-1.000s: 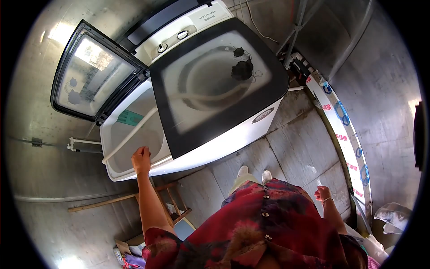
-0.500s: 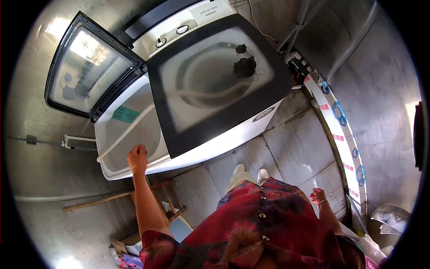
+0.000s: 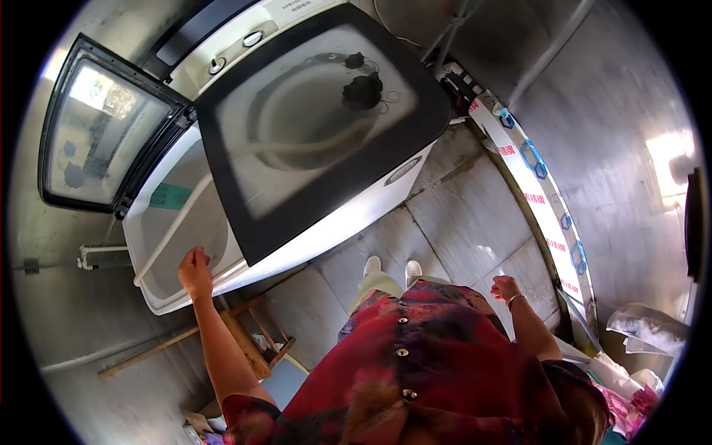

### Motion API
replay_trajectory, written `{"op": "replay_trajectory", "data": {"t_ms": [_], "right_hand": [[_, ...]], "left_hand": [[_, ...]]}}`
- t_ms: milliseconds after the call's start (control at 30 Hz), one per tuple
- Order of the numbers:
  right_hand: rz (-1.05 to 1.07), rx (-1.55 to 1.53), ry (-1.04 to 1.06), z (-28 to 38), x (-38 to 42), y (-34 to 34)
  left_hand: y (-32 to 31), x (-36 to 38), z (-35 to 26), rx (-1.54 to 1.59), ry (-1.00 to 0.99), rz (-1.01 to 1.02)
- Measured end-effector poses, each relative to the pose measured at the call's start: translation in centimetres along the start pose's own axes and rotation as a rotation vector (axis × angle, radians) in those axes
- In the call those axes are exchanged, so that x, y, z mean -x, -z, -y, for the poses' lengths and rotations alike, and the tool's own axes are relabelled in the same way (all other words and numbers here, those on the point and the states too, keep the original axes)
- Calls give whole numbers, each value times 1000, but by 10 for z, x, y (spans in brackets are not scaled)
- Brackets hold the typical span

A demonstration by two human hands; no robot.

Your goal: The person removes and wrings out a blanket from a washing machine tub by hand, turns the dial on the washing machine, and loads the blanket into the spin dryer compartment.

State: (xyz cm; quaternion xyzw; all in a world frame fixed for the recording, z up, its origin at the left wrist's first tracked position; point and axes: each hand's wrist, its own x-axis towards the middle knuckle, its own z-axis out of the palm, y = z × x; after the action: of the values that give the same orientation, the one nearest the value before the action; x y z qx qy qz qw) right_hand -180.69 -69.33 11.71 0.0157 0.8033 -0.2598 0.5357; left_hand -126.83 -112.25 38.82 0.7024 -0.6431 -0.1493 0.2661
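A white washing machine [image 3: 326, 230] with a black-framed, closed glass lid [image 3: 304, 111] stands before me. Its smaller left lid [image 3: 104, 126] is raised, over an open tub [image 3: 163, 222]. A pale hose [image 3: 175, 226] runs slanting across that tub, near a green label [image 3: 170, 196]. My left hand [image 3: 196, 274] is closed at the tub's front edge; what its fingers hold, if anything, is too small to tell. On the other side, my right hand [image 3: 505, 288] hangs over the floor beside my body with its fingers curled; nothing can be made out in it.
A wooden frame [image 3: 248, 348] leans below the machine at the left. Along the right wall runs a white strip with red print [image 3: 534, 200]. Plastic bags [image 3: 649, 328] and pink cloth [image 3: 630, 415] lie at the lower right. Grey tiles [image 3: 475, 200] cover the floor.
The view has shifted, so the machine appears further left. My left hand remains near the tub's front edge, its fingers still closed. My right hand is still beside my body.
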Motion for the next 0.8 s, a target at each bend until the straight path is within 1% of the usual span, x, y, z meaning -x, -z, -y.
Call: {"op": "replay_trajectory", "data": {"t_ms": [167, 467, 533, 667, 733, 800], "right_hand": [[-18, -18, -13, 5, 9, -3], [-32, -4, -43, -15, 11, -3], [-33, -8, -36, -15, 12, -2], [-40, -12, -17, -10, 15, -2], [-37, -22, -28, -8, 15, -2], [-36, -31, -38, -9, 14, -2]], "left_hand": [[-1, -1, 2, 27, 7, 18], [-1, 2, -8, -12, 2, 19], [-1, 2, -7, -23, -26, 7], [0, 2, -6, -19, -18, 17], [0, 0, -2, -25, -58, 13], [-1, 1, -2, -25, -56, 9]]}}
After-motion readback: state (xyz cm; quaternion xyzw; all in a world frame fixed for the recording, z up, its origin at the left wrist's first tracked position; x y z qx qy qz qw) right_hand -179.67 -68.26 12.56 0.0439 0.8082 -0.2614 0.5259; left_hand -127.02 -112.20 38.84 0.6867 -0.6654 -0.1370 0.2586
